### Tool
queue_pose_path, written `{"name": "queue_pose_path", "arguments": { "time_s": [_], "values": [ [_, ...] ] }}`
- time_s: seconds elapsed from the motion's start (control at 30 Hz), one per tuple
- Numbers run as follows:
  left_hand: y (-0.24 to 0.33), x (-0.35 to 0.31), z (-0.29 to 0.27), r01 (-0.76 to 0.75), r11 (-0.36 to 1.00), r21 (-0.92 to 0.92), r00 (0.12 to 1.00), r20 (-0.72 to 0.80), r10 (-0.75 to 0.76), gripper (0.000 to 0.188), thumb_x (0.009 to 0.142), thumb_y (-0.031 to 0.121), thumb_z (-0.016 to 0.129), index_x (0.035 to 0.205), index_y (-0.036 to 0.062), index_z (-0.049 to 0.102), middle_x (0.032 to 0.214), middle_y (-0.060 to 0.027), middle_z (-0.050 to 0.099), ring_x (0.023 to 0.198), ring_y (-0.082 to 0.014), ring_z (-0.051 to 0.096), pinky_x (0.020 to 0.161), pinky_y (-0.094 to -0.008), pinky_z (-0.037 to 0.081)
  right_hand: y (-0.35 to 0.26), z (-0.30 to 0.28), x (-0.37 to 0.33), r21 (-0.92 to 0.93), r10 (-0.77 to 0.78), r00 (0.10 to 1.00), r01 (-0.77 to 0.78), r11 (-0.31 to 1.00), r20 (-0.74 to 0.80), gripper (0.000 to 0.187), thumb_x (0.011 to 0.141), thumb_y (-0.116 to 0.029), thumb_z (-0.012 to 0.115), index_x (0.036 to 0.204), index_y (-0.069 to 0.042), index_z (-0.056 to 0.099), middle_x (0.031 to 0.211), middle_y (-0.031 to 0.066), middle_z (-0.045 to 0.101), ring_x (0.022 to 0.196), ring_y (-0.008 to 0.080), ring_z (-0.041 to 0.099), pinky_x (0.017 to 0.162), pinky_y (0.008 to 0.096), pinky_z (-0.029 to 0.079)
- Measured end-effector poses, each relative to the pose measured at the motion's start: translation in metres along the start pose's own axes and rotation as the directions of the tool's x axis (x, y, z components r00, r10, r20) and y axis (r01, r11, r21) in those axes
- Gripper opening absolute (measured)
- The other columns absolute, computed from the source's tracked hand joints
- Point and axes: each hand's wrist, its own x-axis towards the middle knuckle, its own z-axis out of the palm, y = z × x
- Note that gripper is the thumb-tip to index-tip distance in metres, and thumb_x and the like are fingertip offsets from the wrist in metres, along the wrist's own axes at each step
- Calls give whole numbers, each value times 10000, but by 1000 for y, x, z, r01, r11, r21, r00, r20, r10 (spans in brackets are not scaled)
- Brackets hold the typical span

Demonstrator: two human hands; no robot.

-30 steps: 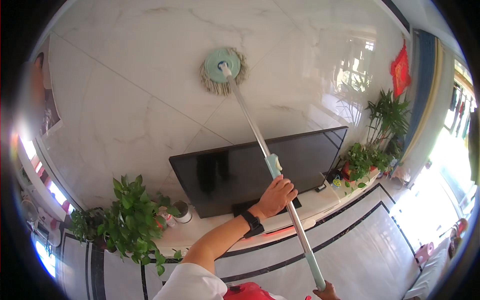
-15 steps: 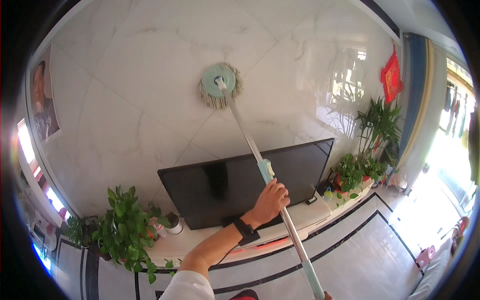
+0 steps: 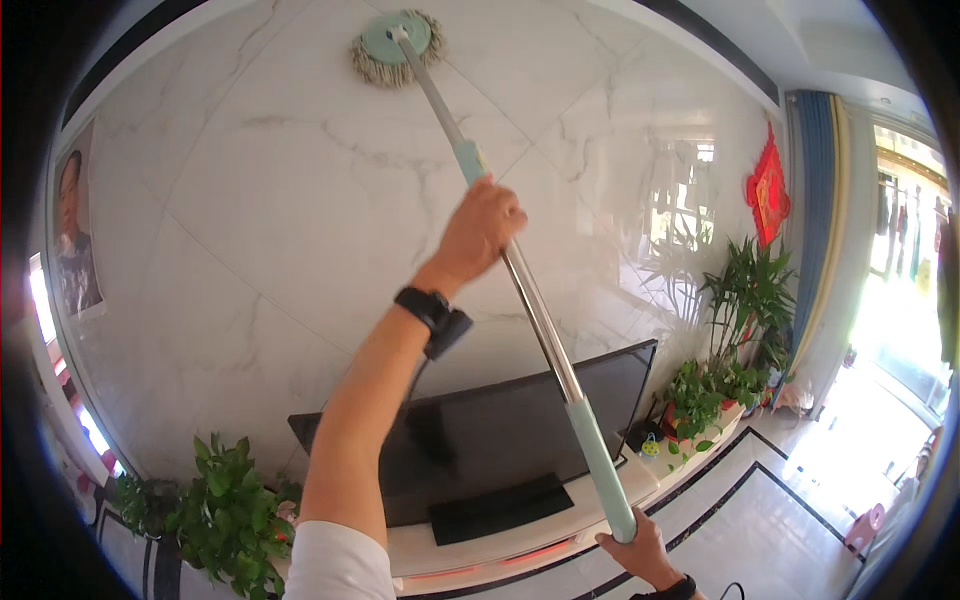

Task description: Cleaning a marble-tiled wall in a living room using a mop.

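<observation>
A mop [image 3: 534, 300] with a round pale-green head and grey-white strands reaches up across the marbled wall [image 3: 330, 190]. Its head lies against the wall near the top of the view. My left hand [image 3: 480, 228] is wrapped round the metal pole just below the green collar, the arm stretched upward with a black band on the wrist. Lower down, my right hand [image 3: 642, 552] grips the bottom end of the pale-green handle, and a black band shows on that wrist too. The pole slants from lower right to upper left.
Below the wall, a television [image 3: 500, 440] stands on a long white cabinet [image 3: 440, 560]. Leafy potted plants [image 3: 230, 515] are at the left, with more plants [image 3: 745, 300] at the right. A red hanging ornament [image 3: 768, 190] and a blue curtain [image 3: 815, 200] are at the right; a portrait poster [image 3: 78, 240] hangs left.
The mop head has moved up the wall and slightly left. My left hand has risen with the pole, and my right hand has come further into view at the handle's end.
</observation>
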Motion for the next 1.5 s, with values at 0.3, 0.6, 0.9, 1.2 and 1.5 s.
{"name": "queue_pose_path", "arguments": {
  "time_s": [0.3, 0.6, 0.9, 1.2, 1.5],
  "values": [
    [-87, 74, -19, 6, 996, 88, 1000, -27, -4, 171, 652, -29, 609, 726, 87, 508, 780, -50, 508, 855, -251, 527, 1026, -419, 331, -60, -36, 71, 102, -237, 966, 247, 964, -105, 429, 756, -279, 733, 1015, 7, 546, 752, 99, 574, 634, 164, 534, 590, 303, 438],
    [-48, 29, 12, 5, 995, 99, 993, 119, -17, 144, 658, 18, 600, 751, 93, 521, 802, -24, 515, 825, -237, 522, 1002, -451, 326, -1, -22, 65, 116, -222, 969, 209, 971, 113, 393, 785, -261, 712, 981, -12, 481, 649, 151, 562, 532, 289, 567, 515, 377, 452],
    [154, -58, 85, 169, 986, 2, 944, 288, -162, 86, 741, 111, 547, 825, 99, 544, 852, -43, 486, 941, -218, 498, 998, -457, 315, 181, -70, -22, -148, 119, 981, -97, 984, 153, 430, 685, -280, 780, 885, 11, 536, 665, 131, 575, 603, 250, 571, 567, 382, 460],
    [315, -102, 120, 352, 922, -160, 885, 376, -273, 110, 740, 128, 595, 846, 129, 566, 892, -34, 480, 1002, -209, 490, 1007, -461, 291, 323, -148, -140, -275, 346, 916, -286, 918, 202, 671, 706, -328, 763, 1181, 52, 479, 998, 289, 585, 944, 412, 565, 770, 455, 470],
    [407, -106, 131, 537, 754, -377, 802, 505, -319, 224, 599, 50, 642, 803, 120, 584, 943, -18, 488, 1060, -214, 457, 1029, -506, 259, 312, -233, -203, -327, 358, 929, -309, 893, 99, 484, 723, -230, 736, 1062, 31, 510, 812, 263, 600, 733, 410, 585, 606, 452, 460]
  ]
}}
